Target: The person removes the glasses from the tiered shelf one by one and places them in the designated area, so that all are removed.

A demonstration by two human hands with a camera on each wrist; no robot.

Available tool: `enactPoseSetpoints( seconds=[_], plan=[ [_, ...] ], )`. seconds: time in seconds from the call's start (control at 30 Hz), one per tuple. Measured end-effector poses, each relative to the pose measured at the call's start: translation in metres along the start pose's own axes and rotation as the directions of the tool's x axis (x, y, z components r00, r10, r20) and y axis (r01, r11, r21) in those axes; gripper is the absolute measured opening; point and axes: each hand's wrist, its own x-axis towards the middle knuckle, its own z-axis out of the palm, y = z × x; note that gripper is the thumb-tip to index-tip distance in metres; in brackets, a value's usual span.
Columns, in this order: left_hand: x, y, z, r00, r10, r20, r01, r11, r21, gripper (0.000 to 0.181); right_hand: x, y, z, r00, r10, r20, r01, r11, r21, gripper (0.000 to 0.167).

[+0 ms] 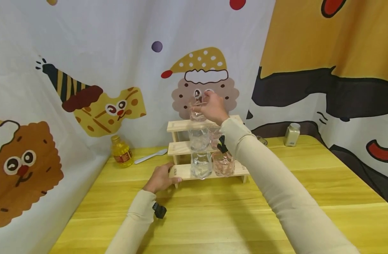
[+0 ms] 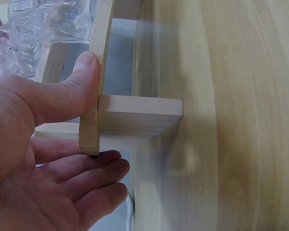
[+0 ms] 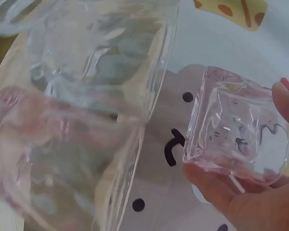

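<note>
A three-tier wooden stand stands on the table with glass tumblers on its steps. My left hand grips the left end of its lowest step; in the left wrist view the thumb lies on top of the board and the fingers are beneath. My right hand holds a pale pink glass at the top tier, between thumb and fingers. Whether its base touches the wood I cannot tell. The lowest step bears a clear glass and a pink glass. Another clear glass and pink glass occupy the middle step.
Left of the stand are a yellow bottle and a white plastic utensil. At the back right stands a lidded jar. A small clear round object is partly hidden behind my right sleeve. A printed cartoon curtain hangs behind the table.
</note>
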Motion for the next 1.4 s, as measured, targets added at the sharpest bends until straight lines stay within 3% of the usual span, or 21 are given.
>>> enactPoseSetpoints(
  seconds=[0.23,0.57,0.93,1.4],
  plan=[
    [0.0,0.0,-0.001,1.0,0.001,0.0,-0.001,1.0,-0.008,0.06,-0.013,0.009,-0.021,0.999,0.017,-0.029,-0.017,1.0,0.002,0.089],
    [-0.002,0.0,-0.003,1.0,0.006,-0.003,-0.006,1.0,0.003,0.065,-0.035,0.032,-0.061,1.0,-0.001,0.001,0.001,1.0,0.003,0.083],
    [-0.003,0.0,-0.004,1.0,0.009,0.008,-0.009,1.0,0.01,0.063,-0.052,0.051,-0.099,0.999,-0.031,-0.039,0.027,0.993,-0.115,0.083],
    [-0.002,-0.002,-0.002,1.0,-0.007,0.022,0.007,1.0,0.005,0.064,-0.073,0.079,-0.136,0.996,0.04,-0.079,-0.05,0.99,-0.13,0.088]
  ],
)
